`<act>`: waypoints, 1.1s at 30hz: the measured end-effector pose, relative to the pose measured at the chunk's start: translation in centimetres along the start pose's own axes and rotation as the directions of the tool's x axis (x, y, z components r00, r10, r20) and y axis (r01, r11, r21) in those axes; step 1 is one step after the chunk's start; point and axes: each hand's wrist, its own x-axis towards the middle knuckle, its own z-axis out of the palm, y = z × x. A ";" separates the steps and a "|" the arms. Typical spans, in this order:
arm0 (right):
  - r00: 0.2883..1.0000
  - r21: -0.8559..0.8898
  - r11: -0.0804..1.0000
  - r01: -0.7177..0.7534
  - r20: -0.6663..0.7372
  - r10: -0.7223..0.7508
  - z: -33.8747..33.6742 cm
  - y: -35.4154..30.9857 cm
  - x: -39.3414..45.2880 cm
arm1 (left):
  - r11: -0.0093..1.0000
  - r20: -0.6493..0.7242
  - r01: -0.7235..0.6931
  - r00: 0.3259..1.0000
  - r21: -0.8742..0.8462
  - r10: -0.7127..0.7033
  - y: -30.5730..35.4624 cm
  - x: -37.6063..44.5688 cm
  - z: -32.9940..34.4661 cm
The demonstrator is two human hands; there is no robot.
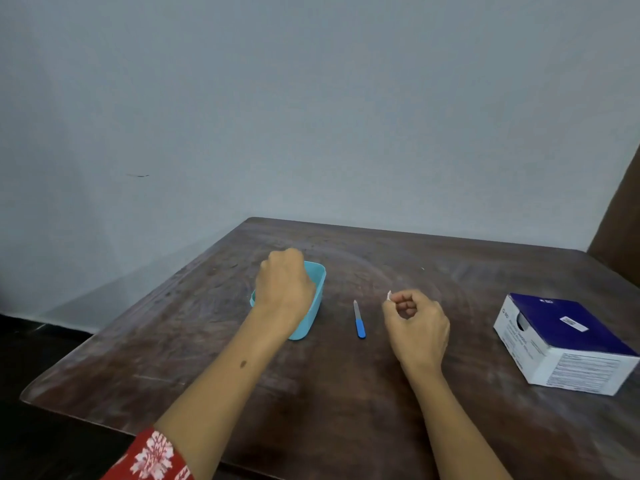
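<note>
A light blue plastic tub point(317, 299) stands on the dark wooden table point(346, 393). My left hand point(282, 289) hangs over the tub with its fingers curled down into it; the fingertips are hidden and I cannot tell what they hold. To the right of the tub lies a nail file point(359, 319) with a blue handle and a grey blade that points away from me. Right of the file, my right hand point(417, 325) hovers just above the table and pinches a small white scrap point(389, 296) between thumb and forefinger.
A blue and white cardboard box point(568, 344) with printed labels lies at the right side of the table. The table's left edge runs diagonally, with dark floor beyond it. A pale wall stands behind, and a brown panel point(620, 216) at the far right.
</note>
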 end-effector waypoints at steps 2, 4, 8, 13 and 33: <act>0.999 0.055 0.997 -0.049 -0.006 0.049 0.1 0.3 0.3 | 0.988 -0.154 -0.145 0.979 -0.049 0.136 1.0 -1.4 0.4; 0.992 0.143 0.982 -0.124 -0.019 0.128 0.1 0.5 0.5 | 0.965 -0.146 -0.258 0.958 -0.055 0.247 2.2 -3.0 1.7; 0.968 0.304 0.926 -0.226 -0.035 0.248 0.0 0.8 0.7 | 0.931 0.185 -0.357 0.922 0.075 0.339 4.0 -5.8 5.8; 0.962 0.353 0.902 -0.249 -0.018 0.272 0.1 1.1 0.7 | 0.903 0.316 -0.385 0.895 0.192 0.314 4.8 -5.6 7.7; 0.975 0.310 0.936 -0.169 -0.085 0.204 2.5 1.8 3.2 | 0.474 0.279 0.238 0.960 -0.848 0.018 4.1 -0.4 12.3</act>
